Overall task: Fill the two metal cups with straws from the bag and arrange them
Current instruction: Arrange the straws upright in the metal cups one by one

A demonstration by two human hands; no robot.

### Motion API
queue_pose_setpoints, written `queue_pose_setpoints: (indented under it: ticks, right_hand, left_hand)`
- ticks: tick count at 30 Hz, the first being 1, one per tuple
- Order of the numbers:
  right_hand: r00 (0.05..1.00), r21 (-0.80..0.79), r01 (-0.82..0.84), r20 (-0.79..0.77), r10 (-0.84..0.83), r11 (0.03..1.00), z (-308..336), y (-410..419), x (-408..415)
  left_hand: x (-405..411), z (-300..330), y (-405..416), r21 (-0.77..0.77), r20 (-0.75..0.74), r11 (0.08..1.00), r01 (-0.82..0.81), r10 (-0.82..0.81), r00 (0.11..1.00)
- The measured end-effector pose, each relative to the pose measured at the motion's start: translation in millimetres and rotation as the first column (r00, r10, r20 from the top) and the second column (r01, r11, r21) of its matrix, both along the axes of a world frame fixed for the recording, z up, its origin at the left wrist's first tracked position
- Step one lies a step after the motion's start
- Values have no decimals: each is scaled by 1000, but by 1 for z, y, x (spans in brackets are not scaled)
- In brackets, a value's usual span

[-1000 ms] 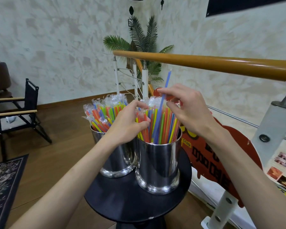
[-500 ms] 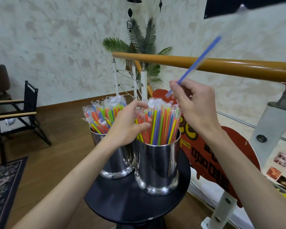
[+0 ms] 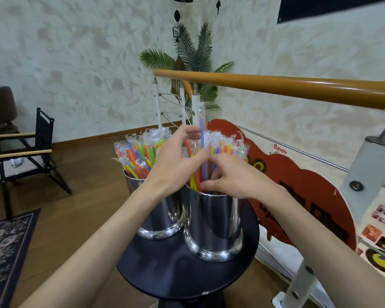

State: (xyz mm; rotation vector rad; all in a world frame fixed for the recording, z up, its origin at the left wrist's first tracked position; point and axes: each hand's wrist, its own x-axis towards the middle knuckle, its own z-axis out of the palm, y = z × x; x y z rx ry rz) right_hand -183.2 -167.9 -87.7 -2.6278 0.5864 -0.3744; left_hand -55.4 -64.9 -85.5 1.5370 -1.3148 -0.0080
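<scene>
Two shiny cylindrical metal cups stand touching on a round black pedestal table [image 3: 165, 276]. Left metal cup [image 3: 158, 218] is packed with plastic-wrapped coloured straws [image 3: 138, 156]; right metal cup [image 3: 213, 227] holds a similar wrapped bundle [image 3: 227, 147]. Left hand [image 3: 176, 165] sits over the gap between the cups, fingers curled round straws at the near-left rim of the right cup, holding them aside. Right hand [image 3: 233, 176] reaches in from the right above the right cup, fingertips pinching a long blue wrapped straw [image 3: 201, 132] that stands upright, taller than the rest, lower end down among the bundle. Wooden handrail [image 3: 276, 87], palm plant [image 3: 191, 56] and red sign board [image 3: 298, 192] sit behind. Black folding chair [image 3: 31, 152] at left, patterned rug [image 3: 7, 252] on the floor.
</scene>
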Motion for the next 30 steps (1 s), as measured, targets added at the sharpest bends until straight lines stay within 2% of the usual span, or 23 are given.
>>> queue_pose_setpoints:
  ticks: [2,4,12,16,19,25,30]
  right_hand:
    - [1000,-22,7,-30,-7,1000,1,1,2]
    - [999,-25,2,-52,-3,1000,1,2,2]
    - [998,41,-48,-40,50,998,7,-1,-6]
    - [993,84,15,119,-25,996,25,-15,-24]
    - [956,31,131,259,-135,991,34,-27,-37]
    - [971,-62,187,165,-174,980,25,-26,-32]
    - [968,-62,174,195,-159,983,19,-19,-23]
  left_hand:
    - [0,-4,0,-62,83,995,-77,82,993]
    - [0,-6,-1,-110,103,987,-116,128,986]
    - [-2,-5,-1,-205,172,968,-143,180,969]
    - [1,-3,-1,-111,295,972,-205,229,928]
    - [0,-1,0,-16,367,956,-293,278,888]
    - [-4,-2,-2,66,505,905,-420,332,796]
    - [3,-11,-6,117,511,901,-418,307,803]
